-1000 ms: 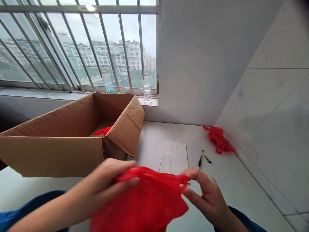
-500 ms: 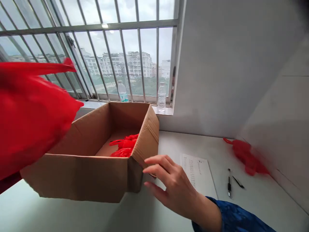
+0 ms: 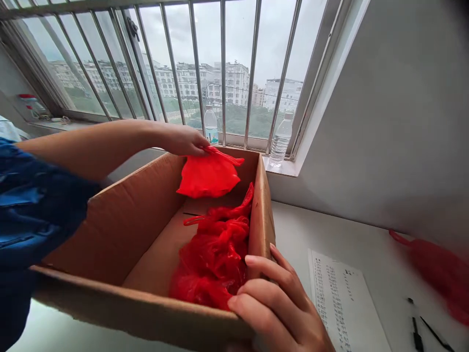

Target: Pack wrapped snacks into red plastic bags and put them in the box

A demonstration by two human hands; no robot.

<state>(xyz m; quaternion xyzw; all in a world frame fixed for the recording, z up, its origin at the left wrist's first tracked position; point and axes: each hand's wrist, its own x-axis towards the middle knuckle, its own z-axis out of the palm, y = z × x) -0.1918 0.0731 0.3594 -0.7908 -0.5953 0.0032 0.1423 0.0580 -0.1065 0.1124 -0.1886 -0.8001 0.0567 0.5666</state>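
Observation:
My left hand [image 3: 188,140] reaches over the far part of an open cardboard box [image 3: 128,293], its fingers closed on the gathered top of a red plastic bag [image 3: 209,175]. The bag hangs inside the box, above its floor. Several more red plastic bags [image 3: 220,249] lie bunched along the right inner wall. What they contain, if anything, is hidden. My right hand [image 3: 282,303] grips the near right corner of the box, fingers curled over the rim.
A printed sheet [image 3: 344,298] lies on the white table [image 3: 293,220] right of the box. Farther right are a black pen [image 3: 416,332] and another red bag [image 3: 436,264]. Two plastic bottles, one clear bottle [image 3: 281,139] and one labelled bottle [image 3: 211,126], stand on the barred window's sill.
My left hand has brought the red bag from the far left into the box. My right hand has closed over the box's corner. The view has moved closer and tilted.

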